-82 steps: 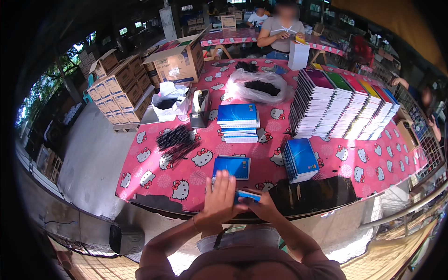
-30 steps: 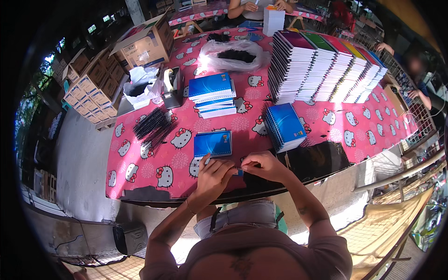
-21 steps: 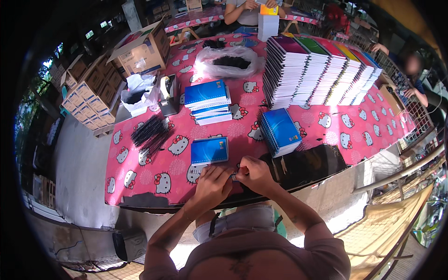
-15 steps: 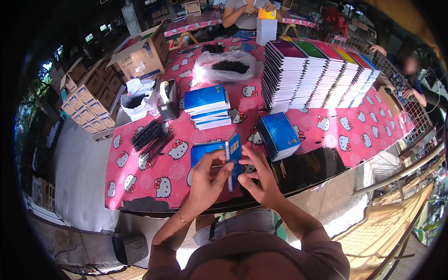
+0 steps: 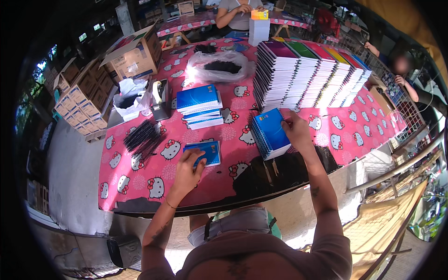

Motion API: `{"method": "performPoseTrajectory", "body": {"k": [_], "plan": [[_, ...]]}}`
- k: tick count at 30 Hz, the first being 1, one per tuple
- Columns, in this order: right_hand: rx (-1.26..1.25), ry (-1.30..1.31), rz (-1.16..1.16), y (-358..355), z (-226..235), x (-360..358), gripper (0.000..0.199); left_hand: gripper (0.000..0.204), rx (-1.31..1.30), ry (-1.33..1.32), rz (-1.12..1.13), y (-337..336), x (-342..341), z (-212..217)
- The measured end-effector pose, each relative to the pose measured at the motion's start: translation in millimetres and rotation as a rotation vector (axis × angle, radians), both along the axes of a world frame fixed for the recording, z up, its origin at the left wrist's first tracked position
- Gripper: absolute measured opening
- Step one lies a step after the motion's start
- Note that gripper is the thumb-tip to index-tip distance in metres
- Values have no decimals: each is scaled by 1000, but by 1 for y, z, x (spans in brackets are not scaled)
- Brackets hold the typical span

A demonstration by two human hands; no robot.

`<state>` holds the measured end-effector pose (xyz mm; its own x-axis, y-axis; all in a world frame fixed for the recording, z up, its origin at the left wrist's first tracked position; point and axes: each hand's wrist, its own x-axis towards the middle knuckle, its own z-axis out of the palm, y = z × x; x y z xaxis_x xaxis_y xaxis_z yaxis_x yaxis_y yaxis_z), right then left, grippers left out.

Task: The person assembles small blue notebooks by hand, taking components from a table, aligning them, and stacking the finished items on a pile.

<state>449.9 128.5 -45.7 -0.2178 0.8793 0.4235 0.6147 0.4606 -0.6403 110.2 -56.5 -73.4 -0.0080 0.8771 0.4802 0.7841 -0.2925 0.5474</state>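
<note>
On the near part of the table lies a short pile of small blue notebooks (image 5: 210, 151). My left hand (image 5: 187, 171) rests at its left side, fingers bent over the top notebook. To the right stands a stack of blue spiral-bound notebooks (image 5: 270, 130), dark coils along its left side. My right hand (image 5: 298, 133) grips the right edge of the top one, the fingers partly hidden from view. A loose heap of black plastic binding coils (image 5: 143, 136) lies left of my left hand. Beyond my hands, more blue notebooks (image 5: 198, 100) are piled unevenly.
Tall stacks of spiral notebooks (image 5: 275, 77) in several colours fill the back right. A plastic bag of black coils (image 5: 219, 67), a tape dispenser (image 5: 160, 100) and cardboard boxes (image 5: 135, 58) stand farther left. Another person (image 5: 240, 14) works at the far table; one more is at right.
The spiral notebook that both hands held upright is now on the right stack with my right hand. My left hand has moved left and down onto the small blue pile. The view has shifted slightly.
</note>
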Motion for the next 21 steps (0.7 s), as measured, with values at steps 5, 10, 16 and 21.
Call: {"method": "performPoseTrajectory", "body": {"k": [5,10,16,21], "plan": [[49,-93,-23,2,-2,-1,29,30,-67,326,-99,-2,-16,-23],[297,-34,32,-45,36,-29,31,30,185,593,-164,0,-32,-53],[87,227,542,-121,15,-89,52,35,73,525,-26,-11,-4,-2],[-310,395,645,-130,-82,-125,53,35,175,522,-65,-30,29,-19]]}}
